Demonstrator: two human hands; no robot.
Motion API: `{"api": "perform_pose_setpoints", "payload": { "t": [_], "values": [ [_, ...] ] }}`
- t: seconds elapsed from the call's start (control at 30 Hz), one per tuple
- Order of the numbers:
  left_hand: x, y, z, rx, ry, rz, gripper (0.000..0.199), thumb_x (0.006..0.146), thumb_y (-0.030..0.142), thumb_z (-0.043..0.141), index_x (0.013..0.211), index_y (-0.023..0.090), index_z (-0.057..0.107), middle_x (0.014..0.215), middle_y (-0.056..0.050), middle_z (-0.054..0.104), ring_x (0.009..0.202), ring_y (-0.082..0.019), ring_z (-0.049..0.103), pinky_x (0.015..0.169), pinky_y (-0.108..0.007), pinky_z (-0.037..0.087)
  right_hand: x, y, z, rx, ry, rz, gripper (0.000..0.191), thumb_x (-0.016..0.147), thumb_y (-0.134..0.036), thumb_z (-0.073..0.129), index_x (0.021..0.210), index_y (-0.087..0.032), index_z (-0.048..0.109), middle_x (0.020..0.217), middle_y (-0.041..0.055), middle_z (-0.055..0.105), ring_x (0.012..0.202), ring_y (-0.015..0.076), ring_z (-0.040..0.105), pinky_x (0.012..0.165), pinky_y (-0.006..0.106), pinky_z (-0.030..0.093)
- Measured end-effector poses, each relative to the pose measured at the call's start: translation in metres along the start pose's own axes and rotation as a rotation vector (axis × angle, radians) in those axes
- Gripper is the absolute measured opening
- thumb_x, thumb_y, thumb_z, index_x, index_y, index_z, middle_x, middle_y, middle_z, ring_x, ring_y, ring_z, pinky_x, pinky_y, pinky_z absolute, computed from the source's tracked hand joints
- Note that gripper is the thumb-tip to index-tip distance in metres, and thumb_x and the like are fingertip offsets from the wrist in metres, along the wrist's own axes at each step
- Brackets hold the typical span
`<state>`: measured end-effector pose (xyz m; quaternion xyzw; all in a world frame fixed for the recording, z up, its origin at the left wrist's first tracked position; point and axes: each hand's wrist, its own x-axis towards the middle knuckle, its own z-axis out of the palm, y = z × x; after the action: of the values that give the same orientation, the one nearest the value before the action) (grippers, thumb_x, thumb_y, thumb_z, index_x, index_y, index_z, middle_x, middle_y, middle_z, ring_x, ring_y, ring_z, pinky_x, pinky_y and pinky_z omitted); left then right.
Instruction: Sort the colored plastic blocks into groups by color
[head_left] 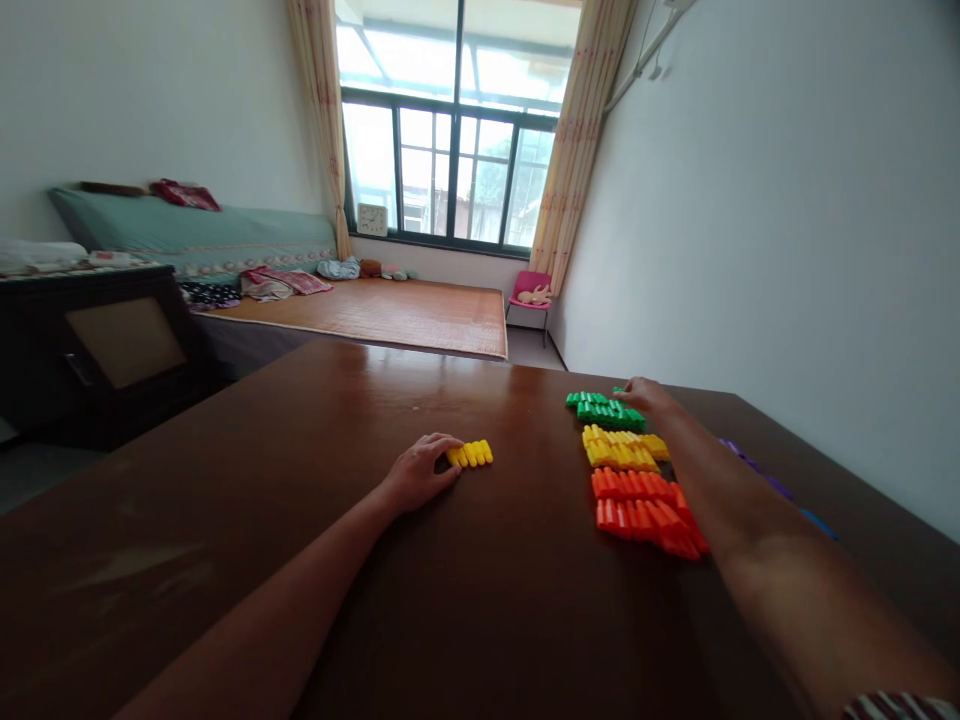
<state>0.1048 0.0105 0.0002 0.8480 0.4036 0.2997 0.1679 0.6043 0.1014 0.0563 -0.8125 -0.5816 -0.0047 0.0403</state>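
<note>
Left hand (421, 472) is closed down narrow on the left end of a short yellow row (472, 455), thumb on the near side, fingers on the far side. Row runs left-right across the brown table (480, 600); each piece in it points roughly away from the body. Its free end faces the bigger piles, with bare tabletop between.

Right hand (645, 394) is out at the far edge of the green pile (609, 414), so it's the nearer hand to green; left is well apart from it. Right fingertips are at a small green piece (618, 391); can't make out whether it's pinched or just touched.

Yellow pile (619, 450), then orange pile (637, 500), sit nearer the body, both partly behind the right forearm. Purple pieces (780, 488) lie beyond that forearm.
</note>
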Motion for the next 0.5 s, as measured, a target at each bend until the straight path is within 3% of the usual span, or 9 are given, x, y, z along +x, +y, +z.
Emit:
{"api": "perform_pose_setpoints", "payload": {
  "t": [0.13,0.27,0.37,0.5],
  "values": [
    [0.000,0.000,0.000,-0.005,-0.007,-0.003,0.037,0.078,0.028,0.063,0.114,0.024,0.065,0.119,-0.005,0.065,0.110,-0.023,0.059,0.099,-0.036,0.046,0.006,-0.006,0.001,-0.063,-0.002,0.025,0.036,0.076,-0.050,0.068,0.068,-0.015,0.073,0.072,0.0145,0.071,0.074,0.0250,0.069,0.066,0.031,0.048],
    [0.000,0.003,-0.001,-0.007,-0.005,-0.012,0.036,0.078,0.028,0.063,0.114,0.023,0.066,0.118,-0.006,0.065,0.110,-0.023,0.059,0.099,-0.035,0.046,-0.003,-0.027,-0.015,-0.079,0.045,-0.016,0.034,0.083,-0.046,0.061,0.080,-0.015,0.075,0.083,0.0158,0.073,0.084,0.0237,0.069,0.070,0.029,0.047],
    [-0.001,0.005,-0.001,0.008,0.001,-0.019,0.040,0.078,0.027,0.064,0.117,0.022,0.064,0.119,-0.007,0.065,0.110,-0.023,0.059,0.097,-0.035,0.047,-0.030,-0.073,-0.026,0.016,0.078,-0.251,0.028,0.088,-0.038,0.056,0.094,-0.018,0.074,0.095,0.0121,0.073,0.088,0.0202,0.067,0.074,0.026,0.047],
    [-0.002,0.007,-0.001,0.025,0.006,-0.025,0.047,0.077,0.027,0.064,0.123,0.020,0.061,0.122,-0.008,0.064,0.111,-0.024,0.059,0.097,-0.036,0.048,-0.094,-0.157,-0.016,0.276,-0.132,-0.720,0.031,0.086,-0.041,0.059,0.108,-0.021,0.070,0.097,0.0051,0.073,0.081,0.0160,0.066,0.073,0.025,0.048]
  ]
}}
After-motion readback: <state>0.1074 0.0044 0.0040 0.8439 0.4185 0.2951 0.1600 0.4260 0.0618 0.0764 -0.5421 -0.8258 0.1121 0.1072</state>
